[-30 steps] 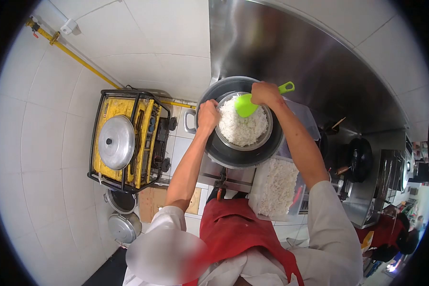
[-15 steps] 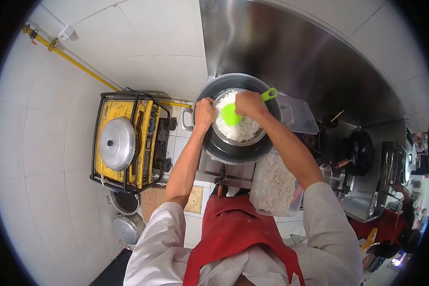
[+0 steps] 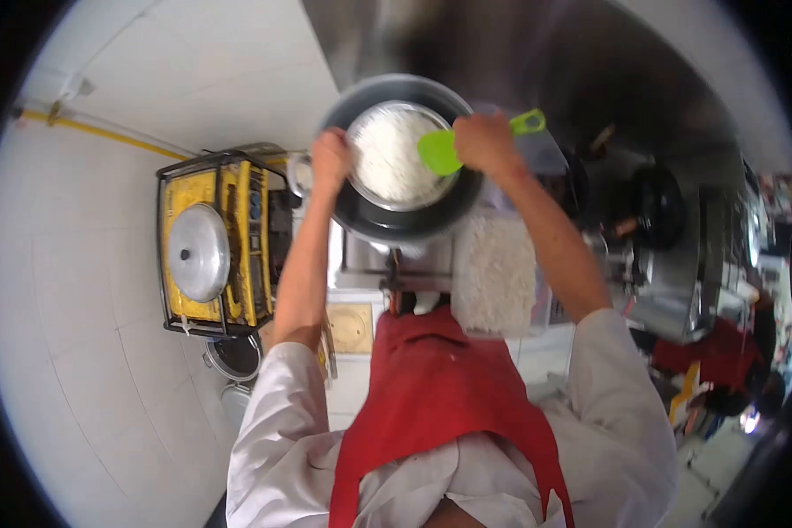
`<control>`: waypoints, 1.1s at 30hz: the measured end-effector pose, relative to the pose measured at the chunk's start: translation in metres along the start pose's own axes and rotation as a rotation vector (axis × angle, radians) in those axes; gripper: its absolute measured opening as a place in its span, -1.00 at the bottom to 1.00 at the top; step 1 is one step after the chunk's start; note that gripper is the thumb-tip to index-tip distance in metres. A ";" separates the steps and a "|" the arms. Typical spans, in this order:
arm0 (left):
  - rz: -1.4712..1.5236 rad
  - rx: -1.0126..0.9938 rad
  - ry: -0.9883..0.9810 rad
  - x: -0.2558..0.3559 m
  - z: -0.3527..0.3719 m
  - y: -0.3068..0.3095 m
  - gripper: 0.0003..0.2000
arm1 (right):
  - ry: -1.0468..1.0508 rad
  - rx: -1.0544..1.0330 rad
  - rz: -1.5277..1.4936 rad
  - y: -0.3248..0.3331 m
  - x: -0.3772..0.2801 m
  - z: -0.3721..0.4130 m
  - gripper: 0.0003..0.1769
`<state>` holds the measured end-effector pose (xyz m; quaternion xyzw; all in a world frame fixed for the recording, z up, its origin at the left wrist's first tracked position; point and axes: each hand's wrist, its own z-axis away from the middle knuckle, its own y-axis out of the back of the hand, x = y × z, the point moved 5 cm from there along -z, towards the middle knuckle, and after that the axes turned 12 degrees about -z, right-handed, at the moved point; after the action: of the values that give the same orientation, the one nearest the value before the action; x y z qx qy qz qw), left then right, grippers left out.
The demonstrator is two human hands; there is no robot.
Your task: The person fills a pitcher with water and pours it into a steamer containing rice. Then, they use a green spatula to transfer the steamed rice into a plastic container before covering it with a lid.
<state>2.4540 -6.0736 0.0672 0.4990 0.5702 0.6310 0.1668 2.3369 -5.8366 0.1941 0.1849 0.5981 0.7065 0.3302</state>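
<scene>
White rice [image 3: 394, 157] fills a round metal bowl [image 3: 402, 207] that sits inside a large dark-lined pot [image 3: 361, 220]. At the bowl's left edge, my left hand [image 3: 331, 163] is closed on the rim; its fingertips are blurred. My right hand [image 3: 486, 143] grips a bright green rice paddle [image 3: 440, 153], its blade at the right side of the rice and its handle end sticking out to the right. Below and right of the pot stands a clear plastic tub [image 3: 480, 331] holding more rice.
To the left, a metal lid [image 3: 199, 251] lies on a yellow machine in a black frame [image 3: 255, 202]. A dark wok [image 3: 658, 207] stands on the stove at right. A person in red [image 3: 713, 356] is at far right. A yellow gas pipe [image 3: 106, 132] runs along the wall.
The paddle has moved from the middle of the rice to its right side, and the rice surface looks flatter. My left hand stays at the bowl's edge. The camera view has shifted.
</scene>
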 end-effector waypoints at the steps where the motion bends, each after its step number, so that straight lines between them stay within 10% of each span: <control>1: 0.045 0.057 0.034 0.024 0.013 0.030 -0.76 | 0.003 0.000 0.022 0.001 0.019 0.024 -0.83; 5: 0.216 0.286 -0.034 0.090 0.088 0.076 -0.90 | -0.014 -0.019 0.135 -0.026 0.096 0.110 -0.87; 8: 0.396 -0.028 -0.052 0.132 0.175 0.038 -0.89 | 0.015 0.128 0.166 -0.100 0.121 0.154 -0.89; 12: 0.293 -0.744 0.042 0.172 0.275 -0.037 -0.39 | -0.028 0.362 0.228 -0.129 0.123 0.168 -0.90; 20: 0.378 -0.357 0.193 0.202 0.327 -0.097 -0.55 | 0.144 0.278 0.281 -0.218 0.123 0.175 -0.87; 33: 0.321 -0.271 0.254 0.207 0.327 -0.099 -0.60 | 0.170 0.079 0.091 -0.246 0.071 0.256 -0.89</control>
<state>2.5942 -5.7026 0.0220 0.4728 0.4101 0.7778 0.0567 2.5144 -5.5865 0.0022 0.1641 0.6422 0.7099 0.2382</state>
